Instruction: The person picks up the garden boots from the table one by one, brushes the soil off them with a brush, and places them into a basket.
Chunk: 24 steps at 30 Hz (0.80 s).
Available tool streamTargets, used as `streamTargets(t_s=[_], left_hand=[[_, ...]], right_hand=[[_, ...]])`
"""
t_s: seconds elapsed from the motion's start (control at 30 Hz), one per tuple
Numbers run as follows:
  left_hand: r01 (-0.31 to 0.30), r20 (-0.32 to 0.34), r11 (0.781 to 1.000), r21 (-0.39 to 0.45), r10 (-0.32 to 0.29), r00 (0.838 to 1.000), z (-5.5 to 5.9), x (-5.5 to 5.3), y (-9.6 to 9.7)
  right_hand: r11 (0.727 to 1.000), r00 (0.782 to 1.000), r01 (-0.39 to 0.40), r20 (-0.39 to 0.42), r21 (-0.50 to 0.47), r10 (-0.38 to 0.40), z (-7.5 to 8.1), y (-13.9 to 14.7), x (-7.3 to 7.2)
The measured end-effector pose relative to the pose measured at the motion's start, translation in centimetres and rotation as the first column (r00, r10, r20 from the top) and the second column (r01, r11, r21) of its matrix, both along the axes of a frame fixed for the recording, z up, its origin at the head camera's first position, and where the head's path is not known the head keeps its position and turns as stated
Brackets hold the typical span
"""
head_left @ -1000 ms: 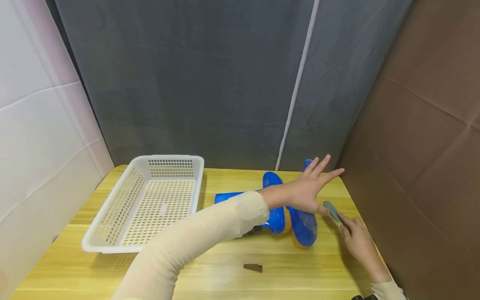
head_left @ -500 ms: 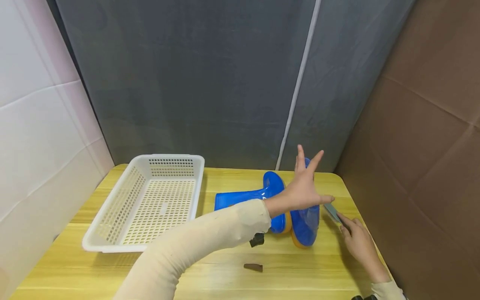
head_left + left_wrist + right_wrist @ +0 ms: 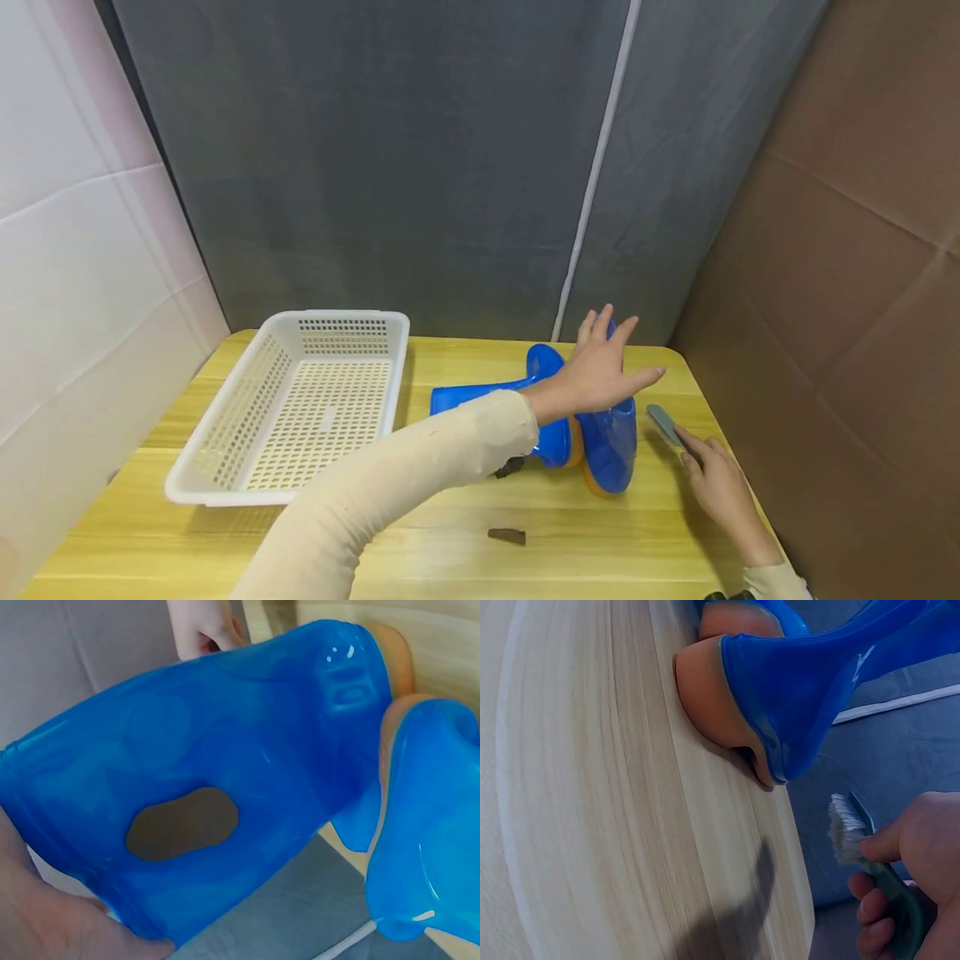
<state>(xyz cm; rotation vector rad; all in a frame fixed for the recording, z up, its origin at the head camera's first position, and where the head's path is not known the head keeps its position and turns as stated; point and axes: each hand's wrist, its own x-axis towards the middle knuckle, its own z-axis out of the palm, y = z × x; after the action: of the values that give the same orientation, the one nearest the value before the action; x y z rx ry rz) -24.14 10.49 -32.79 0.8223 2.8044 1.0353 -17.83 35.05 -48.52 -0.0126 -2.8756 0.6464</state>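
A blue rain boot [image 3: 610, 454] with an orange sole has its toe toward me on the right half of the table. My left hand [image 3: 600, 375] is at the boot's top end, fingers straight and spread, thumb out to the right. In the left wrist view its thumb lies along the rim, and a brown oval patch [image 3: 184, 825] marks the blue shaft. The second blue boot [image 3: 467, 395] lies to the left, partly hidden behind my sleeve. My right hand [image 3: 716, 483] grips a brush [image 3: 891, 892] with a dark green handle and white bristles, right of the boots.
A white perforated basket [image 3: 174, 483] stands on the left of the wooden table [image 3: 420, 558]. Nearer the front lies a small dark brown strip [image 3: 507, 536]. Grey cloth [image 3: 375, 167] hangs behind the table, and a brown wall [image 3: 862, 333] rises close by the right hand.
My left hand has shifted slightly left, and its thumb has turned upward, away from the brush head. The right hand with the brush, the basket and the brown strip have stayed put.
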Motion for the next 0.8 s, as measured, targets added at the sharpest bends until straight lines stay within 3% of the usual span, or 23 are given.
streamTargets(t_s=[0.27, 0.4, 0.5, 0.6, 0.8], left_hand=[[-0.062, 0.071, 0.995, 0.074, 0.057, 0.996, -0.1, -0.1, 0.4], [-0.025, 0.037, 0.999, -0.039, 0.027, 0.999, 0.2, -0.2, 0.4], [0.033, -0.012, 0.987, -0.156, -0.035, 0.999, 0.4, -0.4, 0.2], [0.116, -0.057, 0.962, -0.247, -0.134, 0.989, 0.6, -0.6, -0.1], [0.274, -0.086, 0.889, -0.366, -0.325, 0.942, 0.9, -0.7, -0.5]], right_hand=[[1.000, 1.000, -0.004, 0.007, -0.007, 0.005, -0.1, -0.1, 0.0], [1.000, 1.000, -0.004, 0.008, -0.008, 0.004, -0.1, -0.1, 0.1], [1.000, 1.000, -0.006, -0.001, -0.001, 0.006, 0.0, 0.0, 0.1], [1.000, 1.000, -0.010, -0.001, 0.000, 0.010, 0.0, 0.1, 0.1], [1.000, 1.000, -0.017, 0.019, -0.016, 0.017, 0.2, 0.3, 0.1]])
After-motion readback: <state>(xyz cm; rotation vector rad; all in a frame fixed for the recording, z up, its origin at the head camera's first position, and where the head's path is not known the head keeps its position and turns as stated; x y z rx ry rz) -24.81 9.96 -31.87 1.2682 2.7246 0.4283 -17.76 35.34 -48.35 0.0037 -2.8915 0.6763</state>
